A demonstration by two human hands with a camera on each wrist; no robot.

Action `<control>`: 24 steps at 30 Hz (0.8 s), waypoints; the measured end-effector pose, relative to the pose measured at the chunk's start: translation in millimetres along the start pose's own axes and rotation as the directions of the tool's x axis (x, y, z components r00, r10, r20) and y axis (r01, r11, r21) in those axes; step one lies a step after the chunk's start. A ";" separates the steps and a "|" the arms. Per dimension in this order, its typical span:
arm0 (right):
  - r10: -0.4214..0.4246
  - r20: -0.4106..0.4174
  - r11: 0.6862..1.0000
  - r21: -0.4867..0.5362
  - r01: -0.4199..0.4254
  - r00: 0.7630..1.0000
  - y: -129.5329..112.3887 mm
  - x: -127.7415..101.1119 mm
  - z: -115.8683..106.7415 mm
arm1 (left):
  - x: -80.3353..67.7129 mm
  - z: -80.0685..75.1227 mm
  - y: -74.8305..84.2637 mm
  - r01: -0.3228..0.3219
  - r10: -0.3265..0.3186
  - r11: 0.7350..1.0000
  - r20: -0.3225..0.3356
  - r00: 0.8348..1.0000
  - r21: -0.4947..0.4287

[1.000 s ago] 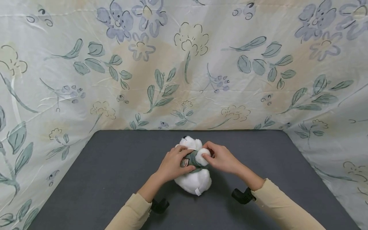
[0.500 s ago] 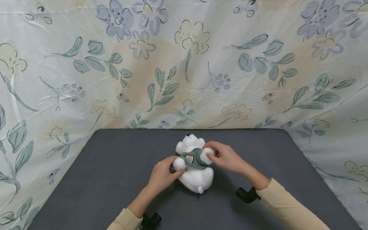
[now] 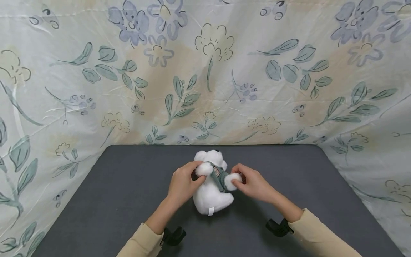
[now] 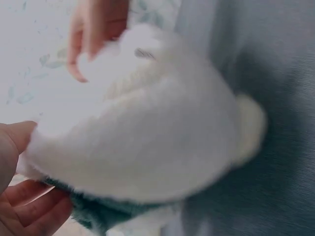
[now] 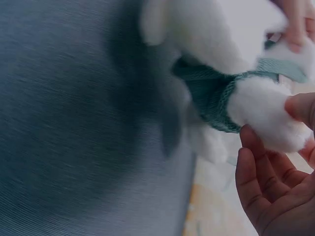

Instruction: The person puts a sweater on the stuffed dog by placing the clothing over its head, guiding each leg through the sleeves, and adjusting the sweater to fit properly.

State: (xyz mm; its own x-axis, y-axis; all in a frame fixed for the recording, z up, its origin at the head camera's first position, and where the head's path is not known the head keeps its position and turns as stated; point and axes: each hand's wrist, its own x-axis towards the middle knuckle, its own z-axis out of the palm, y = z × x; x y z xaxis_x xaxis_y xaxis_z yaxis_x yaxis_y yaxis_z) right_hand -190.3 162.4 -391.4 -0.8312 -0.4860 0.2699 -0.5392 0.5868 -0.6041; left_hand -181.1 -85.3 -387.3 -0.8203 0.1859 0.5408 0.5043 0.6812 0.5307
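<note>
A white plush bear (image 3: 207,196) in a green knitted vest (image 3: 219,178) sits tilted on the table, its head pointing away and its nose towards the right. My left hand (image 3: 183,180) pinches one round front paw (image 3: 204,169) between thumb and fingers. The other front paw (image 3: 232,181) is pinched by my right hand (image 3: 255,182). In the left wrist view the bear's white body (image 4: 147,132) fills the middle, somewhat blurred. The right wrist view shows my right thumb and fingers around the fluffy paw (image 5: 266,110), beside the vest's armhole.
The dark grey table (image 3: 128,200) spreads out on both sides of the bear. A floral cloth (image 3: 205,107) hangs behind the table and along its sides. Black wrist cameras (image 3: 173,236) jut out below both sleeves.
My left hand has gone from lying across the bear's chest to pinching its paw. The bear has turned, its face swinging right and its rear tag moving left; the right-side paw sits lower.
</note>
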 end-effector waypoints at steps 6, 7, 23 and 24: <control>0.024 0.022 0.999 0.022 -0.024 0.999 12.9 -13.8 15.7 | 7.5 6.1 15.7 -0.096 0.092 0.991 0.047 0.995 0.092; 0.025 0.024 0.999 0.024 -0.025 0.999 14.9 -15.6 17.5 | 7.6 8.6 17.4 -0.111 0.105 0.988 0.059 0.993 0.103; -0.089 -0.102 0.994 -0.069 0.082 0.991 24.5 -18.2 24.7 | 2.7 33.8 22.5 -0.181 0.164 0.971 0.117 0.980 0.154; -0.120 -0.129 0.991 -0.065 0.113 0.984 22.0 -16.6 24.2 | 2.6 34.3 22.7 -0.188 0.170 0.970 0.119 0.978 0.154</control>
State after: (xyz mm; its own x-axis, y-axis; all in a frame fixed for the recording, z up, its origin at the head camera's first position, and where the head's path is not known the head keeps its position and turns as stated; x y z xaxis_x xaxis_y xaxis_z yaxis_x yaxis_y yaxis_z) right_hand -185.1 167.7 -427.3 -0.7708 -0.4657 0.4348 -0.6371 0.5692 -0.5197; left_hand -181.0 -45.1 -396.2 -0.7487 0.3823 0.5415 0.6016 0.7348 0.3131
